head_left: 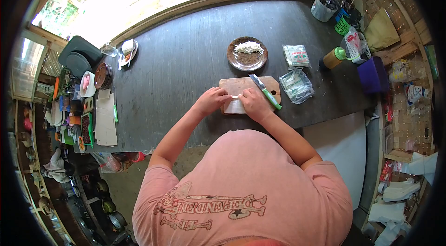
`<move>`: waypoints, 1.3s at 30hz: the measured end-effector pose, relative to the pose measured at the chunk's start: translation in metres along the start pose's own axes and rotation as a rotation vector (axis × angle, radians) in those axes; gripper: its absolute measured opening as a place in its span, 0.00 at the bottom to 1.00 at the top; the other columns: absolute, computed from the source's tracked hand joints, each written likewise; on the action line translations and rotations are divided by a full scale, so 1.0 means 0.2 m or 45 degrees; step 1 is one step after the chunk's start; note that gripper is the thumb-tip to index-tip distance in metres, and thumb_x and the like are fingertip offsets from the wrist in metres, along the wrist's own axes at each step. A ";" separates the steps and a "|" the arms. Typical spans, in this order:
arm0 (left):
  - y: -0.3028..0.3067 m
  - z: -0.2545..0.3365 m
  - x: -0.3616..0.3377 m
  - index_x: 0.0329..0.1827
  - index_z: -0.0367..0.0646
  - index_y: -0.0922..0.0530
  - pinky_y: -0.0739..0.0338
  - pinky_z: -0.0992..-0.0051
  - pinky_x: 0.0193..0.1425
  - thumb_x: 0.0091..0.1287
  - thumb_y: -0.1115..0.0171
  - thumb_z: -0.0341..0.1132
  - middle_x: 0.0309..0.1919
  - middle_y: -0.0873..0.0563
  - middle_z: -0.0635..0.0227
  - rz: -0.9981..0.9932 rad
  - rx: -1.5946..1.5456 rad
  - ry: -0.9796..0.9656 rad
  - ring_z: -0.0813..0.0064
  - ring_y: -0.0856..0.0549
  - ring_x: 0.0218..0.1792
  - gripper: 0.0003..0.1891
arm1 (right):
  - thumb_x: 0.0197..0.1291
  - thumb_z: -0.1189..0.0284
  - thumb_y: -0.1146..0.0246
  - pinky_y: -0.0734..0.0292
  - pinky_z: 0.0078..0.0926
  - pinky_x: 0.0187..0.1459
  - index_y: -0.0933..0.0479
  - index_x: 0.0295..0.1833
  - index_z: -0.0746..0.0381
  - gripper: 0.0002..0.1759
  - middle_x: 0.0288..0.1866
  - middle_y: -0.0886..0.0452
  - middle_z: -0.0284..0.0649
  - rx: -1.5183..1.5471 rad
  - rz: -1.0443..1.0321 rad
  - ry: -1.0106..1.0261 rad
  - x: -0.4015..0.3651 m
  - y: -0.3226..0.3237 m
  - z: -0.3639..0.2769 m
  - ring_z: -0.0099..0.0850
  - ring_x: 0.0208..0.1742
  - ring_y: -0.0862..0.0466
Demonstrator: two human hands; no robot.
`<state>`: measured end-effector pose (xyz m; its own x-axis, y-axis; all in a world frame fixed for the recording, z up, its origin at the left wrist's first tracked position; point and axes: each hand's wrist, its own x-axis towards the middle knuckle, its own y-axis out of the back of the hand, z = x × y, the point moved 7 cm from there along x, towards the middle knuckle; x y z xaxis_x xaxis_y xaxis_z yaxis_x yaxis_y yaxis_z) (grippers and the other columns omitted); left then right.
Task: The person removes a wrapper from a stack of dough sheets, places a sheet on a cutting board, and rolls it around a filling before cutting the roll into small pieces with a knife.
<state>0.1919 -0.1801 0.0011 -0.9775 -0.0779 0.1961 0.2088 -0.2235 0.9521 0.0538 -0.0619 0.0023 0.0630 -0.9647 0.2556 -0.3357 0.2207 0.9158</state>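
Note:
My left hand (pixel 215 100) and my right hand (pixel 255 103) are over a wooden cutting board (pixel 226 83), fingers closed on the two ends of a thin white roll (pixel 235 97). Below the roll a flat white sheet (pixel 235 107) lies on the board; it looks like a thin wrapper. Beside my right hand, a knife (pixel 265 91) with a green handle rests slantwise across the board's right side. Just beyond the board stands a brown speckled plate (pixel 246 63) with a heap of white rolled pieces (pixel 248 48) on it.
Right of the board lie a printed packet (pixel 296 56) and a crumpled plastic bag (pixel 296 86). Farther right stand a green-capped bottle (pixel 332 57) and a purple container (pixel 373 74). At the left are cardboard (pixel 106 118), stacked brown plates (pixel 103 76) and a white plate with food (pixel 127 54).

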 end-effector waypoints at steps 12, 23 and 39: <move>0.02 -0.03 -0.05 0.59 0.56 0.08 0.14 0.61 0.61 0.67 0.28 0.33 0.51 0.10 0.73 0.122 -0.065 0.043 0.65 0.10 0.52 0.17 | 0.75 0.69 0.38 0.20 0.42 0.57 0.11 0.65 0.63 0.20 0.59 0.14 0.40 -0.115 0.065 0.047 -0.01 -0.01 -0.04 0.40 0.65 0.17; 0.15 0.10 -0.01 0.59 0.57 0.06 0.18 0.61 0.62 0.66 0.25 0.40 0.52 0.09 0.76 0.061 0.303 -0.027 0.71 0.10 0.54 0.18 | 0.74 0.70 0.37 0.18 0.43 0.56 0.11 0.61 0.65 0.18 0.60 0.15 0.40 -0.294 -0.033 0.055 -0.01 -0.06 -0.09 0.41 0.63 0.17; 0.02 0.00 0.11 0.41 0.51 0.04 0.12 0.56 0.50 0.65 0.17 0.42 0.39 0.08 0.67 0.201 -0.217 0.458 0.59 0.07 0.45 0.08 | 0.69 0.71 0.27 0.17 0.47 0.66 0.09 0.43 0.61 0.05 0.52 0.12 0.44 0.272 0.098 -0.314 0.07 -0.08 0.13 0.48 0.61 0.15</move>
<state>0.1712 -0.1819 0.0093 -0.8664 -0.4516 0.2132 0.3867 -0.3367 0.8585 0.0363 -0.0828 -0.0174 -0.1908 -0.9579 0.2146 -0.5219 0.2841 0.8043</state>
